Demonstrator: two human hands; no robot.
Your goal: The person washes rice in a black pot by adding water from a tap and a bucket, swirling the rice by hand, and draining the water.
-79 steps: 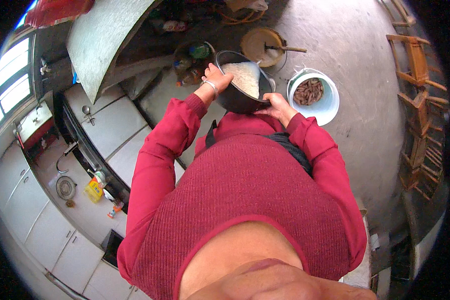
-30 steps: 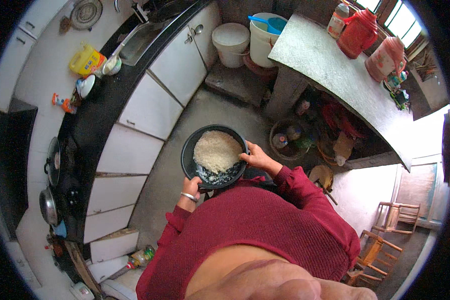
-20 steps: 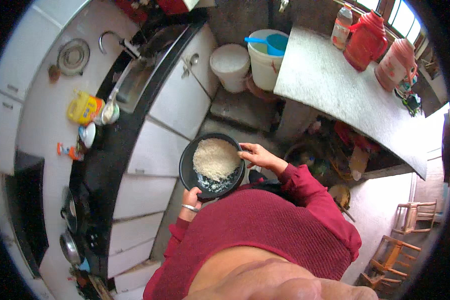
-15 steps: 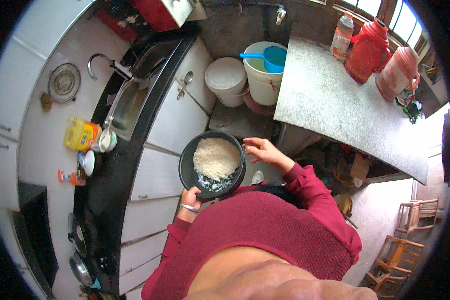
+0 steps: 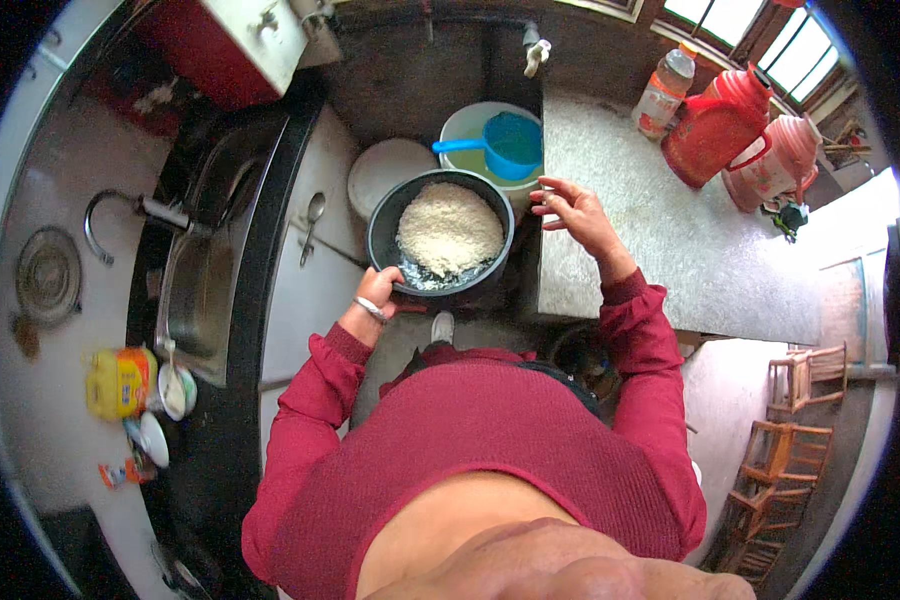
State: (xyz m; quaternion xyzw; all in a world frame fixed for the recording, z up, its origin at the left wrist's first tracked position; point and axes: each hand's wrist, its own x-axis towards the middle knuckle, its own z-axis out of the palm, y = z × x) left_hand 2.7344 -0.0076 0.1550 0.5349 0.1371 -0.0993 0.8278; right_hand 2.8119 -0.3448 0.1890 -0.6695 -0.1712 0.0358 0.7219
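A dark round pot (image 5: 385, 235) with a mound of white rice (image 5: 450, 228) in it is held out in front of me. My left hand (image 5: 382, 290) grips the pot's near rim; a bangle sits on that wrist. My right hand (image 5: 570, 208) is off the pot, fingers spread, hovering to its right near the edge of a speckled stone counter (image 5: 660, 250). Just beyond the pot stands a pale bucket (image 5: 470, 125) of water with a blue scoop (image 5: 505, 145) in it.
A white lidded bucket (image 5: 385, 170) stands left of the water bucket. A steel sink (image 5: 202, 265) with a tap is set in the black counter on my left. Red jugs (image 5: 715, 125) and a bottle (image 5: 662, 95) stand on the stone counter. Wooden chairs (image 5: 800, 440) at right.
I have turned and walked with the pot from the open floor to the buckets by the wall. My right hand has let go of the pot's rim and moved right.
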